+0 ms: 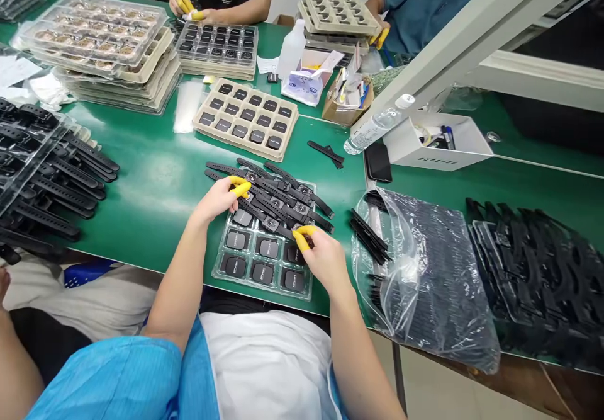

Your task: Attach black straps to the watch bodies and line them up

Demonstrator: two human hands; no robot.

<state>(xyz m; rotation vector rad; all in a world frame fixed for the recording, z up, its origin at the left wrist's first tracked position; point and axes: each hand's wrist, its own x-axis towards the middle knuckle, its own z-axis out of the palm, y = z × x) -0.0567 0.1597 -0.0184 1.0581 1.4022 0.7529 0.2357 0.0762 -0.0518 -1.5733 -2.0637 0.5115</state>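
Note:
A clear plastic tray (218, 267) lies before me, with square black watch cases in its near pockets. Across its far half rest several black smartwatches with straps (302, 208), their round sensor backs facing up. My left hand (218, 199), yellow cots on its fingers, pinches a strap at the tray's left side. The nearest watch (270, 224) lies between my hands. At its right end, the thumb and finger of my right hand (324, 257) close on the strap, also in yellow cots. My fingers partly cover both grip spots.
A beige tray of black cases (248, 114) stands beyond. Piled strapped watches (56, 181) lie left. A bag of straps (438, 281), loose straps (369, 236), a phone (379, 163) and a bottle (377, 124) are right. Co-workers' hands (186, 5) are across the table.

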